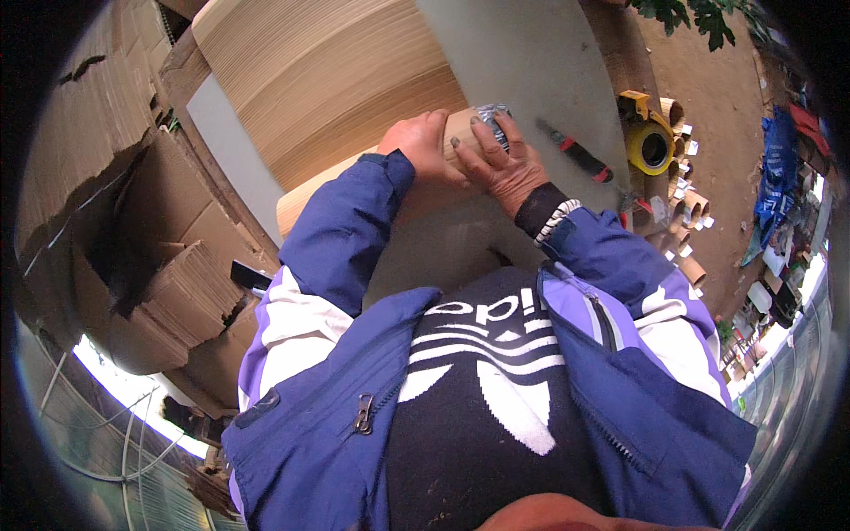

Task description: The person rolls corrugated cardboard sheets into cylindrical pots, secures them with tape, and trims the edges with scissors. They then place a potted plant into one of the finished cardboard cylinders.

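Both of my hands are around a rolled piece of corrugated cardboard (463,136) above the grey table (538,60). My left hand (425,147) grips its left end, fingers bent over the top. My right hand (501,159) is on the right end, where a crumpled silvery strip or film (496,123) shows under the fingers. Left of and beyond my hands lie stacked corrugated cardboard sheets (332,73). A red and black utility knife (576,151) rests on the table to the right of my right hand.
A yellow tape dispenser with tape (647,146) is at the table's right side. Several cardboard tubes (694,202) stand or lie beyond it on the brown ground (710,86). Large cardboard stacks (192,292) are at the left. Green leaves (714,26) hang at the top right.
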`<state>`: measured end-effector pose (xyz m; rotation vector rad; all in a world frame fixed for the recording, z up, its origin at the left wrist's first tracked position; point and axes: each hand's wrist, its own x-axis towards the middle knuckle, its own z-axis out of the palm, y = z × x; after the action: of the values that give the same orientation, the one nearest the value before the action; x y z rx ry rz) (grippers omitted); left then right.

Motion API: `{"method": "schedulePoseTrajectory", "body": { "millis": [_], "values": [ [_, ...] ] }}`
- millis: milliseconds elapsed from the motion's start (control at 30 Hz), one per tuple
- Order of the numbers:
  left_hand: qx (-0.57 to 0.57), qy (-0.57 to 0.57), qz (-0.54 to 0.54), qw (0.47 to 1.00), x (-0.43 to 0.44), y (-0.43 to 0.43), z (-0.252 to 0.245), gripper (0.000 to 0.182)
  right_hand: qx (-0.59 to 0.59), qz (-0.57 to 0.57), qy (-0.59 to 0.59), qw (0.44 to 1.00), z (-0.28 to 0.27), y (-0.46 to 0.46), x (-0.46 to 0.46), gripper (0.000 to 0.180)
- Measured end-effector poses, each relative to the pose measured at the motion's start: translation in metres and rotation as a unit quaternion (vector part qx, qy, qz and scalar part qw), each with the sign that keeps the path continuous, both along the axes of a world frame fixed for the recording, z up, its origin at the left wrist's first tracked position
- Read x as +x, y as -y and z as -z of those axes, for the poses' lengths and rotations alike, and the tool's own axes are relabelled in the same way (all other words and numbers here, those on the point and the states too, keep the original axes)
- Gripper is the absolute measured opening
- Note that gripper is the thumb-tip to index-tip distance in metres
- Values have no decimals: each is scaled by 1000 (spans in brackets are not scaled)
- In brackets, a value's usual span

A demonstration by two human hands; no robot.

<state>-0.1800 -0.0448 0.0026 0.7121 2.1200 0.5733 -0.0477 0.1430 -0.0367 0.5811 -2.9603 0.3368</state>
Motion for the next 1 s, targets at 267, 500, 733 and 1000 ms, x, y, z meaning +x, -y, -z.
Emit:
{"method": "schedulePoseTrajectory", "body": {
  "millis": [267,500,733,1000],
  "values": [
    [-11,122,-1,992,-40,5,48,99,57,5,205,977,-36,8,-52,60],
    [17,-48,-14,999,-28,0,25,112,43,-27,329,943,-55,2,-110,121],
    [-91,-91,-47,991,-30,-11,-16,103,4,-88,479,873,-28,1,-190,130],
    [-76,-88,-28,993,-43,-10,-10,103,-499,243,385,737,32,-28,-87,107]
  ]
}}
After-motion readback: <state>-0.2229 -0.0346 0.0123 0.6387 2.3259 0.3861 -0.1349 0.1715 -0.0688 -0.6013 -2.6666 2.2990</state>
